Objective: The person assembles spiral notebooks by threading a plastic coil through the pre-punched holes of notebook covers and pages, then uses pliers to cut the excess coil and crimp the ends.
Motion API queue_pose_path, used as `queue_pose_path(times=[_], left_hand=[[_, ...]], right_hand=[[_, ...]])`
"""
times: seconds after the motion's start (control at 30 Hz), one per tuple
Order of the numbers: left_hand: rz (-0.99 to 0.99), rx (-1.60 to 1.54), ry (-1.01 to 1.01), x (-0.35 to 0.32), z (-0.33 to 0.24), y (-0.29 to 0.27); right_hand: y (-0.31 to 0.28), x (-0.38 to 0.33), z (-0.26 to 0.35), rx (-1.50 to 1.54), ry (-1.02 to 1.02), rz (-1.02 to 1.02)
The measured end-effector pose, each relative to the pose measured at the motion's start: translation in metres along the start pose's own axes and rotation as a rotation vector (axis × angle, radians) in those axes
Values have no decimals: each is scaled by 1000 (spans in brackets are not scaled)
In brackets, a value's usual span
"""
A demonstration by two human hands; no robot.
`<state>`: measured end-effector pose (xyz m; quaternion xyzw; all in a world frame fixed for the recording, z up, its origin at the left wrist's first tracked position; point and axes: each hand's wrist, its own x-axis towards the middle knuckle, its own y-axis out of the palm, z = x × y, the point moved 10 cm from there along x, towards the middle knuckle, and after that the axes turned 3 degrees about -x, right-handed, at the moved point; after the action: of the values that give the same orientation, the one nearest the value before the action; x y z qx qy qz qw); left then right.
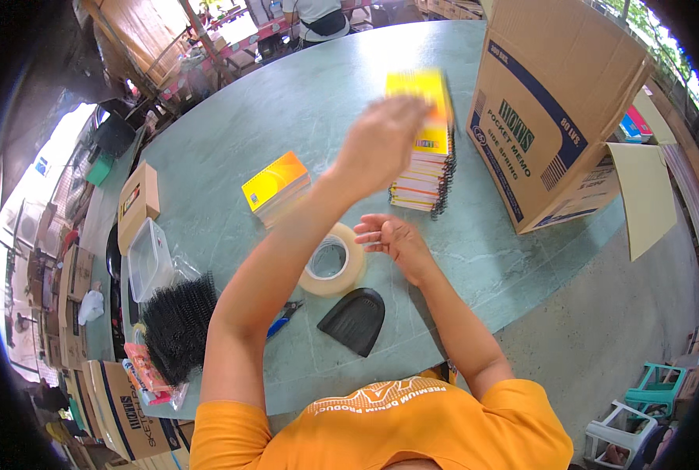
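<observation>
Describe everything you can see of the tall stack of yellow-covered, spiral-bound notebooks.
The tall stack of yellow-covered, spiral-bound notebooks stands on the grey-green table, left of the large brown cardboard box. Its yellow-and-orange top cover looks like printed card; below it show pale page edges with thin coloured lines. Black coil bindings run down its right side. The bare left hand is blurred over the top cover, so contact is unclear; the bare right hand is near the stack's base, apparently not touching.
</observation>
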<state>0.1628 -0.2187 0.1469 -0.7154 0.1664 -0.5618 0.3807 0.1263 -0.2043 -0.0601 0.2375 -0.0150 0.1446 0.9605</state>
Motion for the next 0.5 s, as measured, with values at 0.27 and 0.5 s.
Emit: queue_pose_path(times=[0.27, 0.5], left_hand=[[72, -81, -3, -13, -4, 39], [40, -30, -48, -12, 4, 32]], right_hand=[[8, -3, 5, -110, 6, 10], [8, -1, 6, -99, -10, 11]])
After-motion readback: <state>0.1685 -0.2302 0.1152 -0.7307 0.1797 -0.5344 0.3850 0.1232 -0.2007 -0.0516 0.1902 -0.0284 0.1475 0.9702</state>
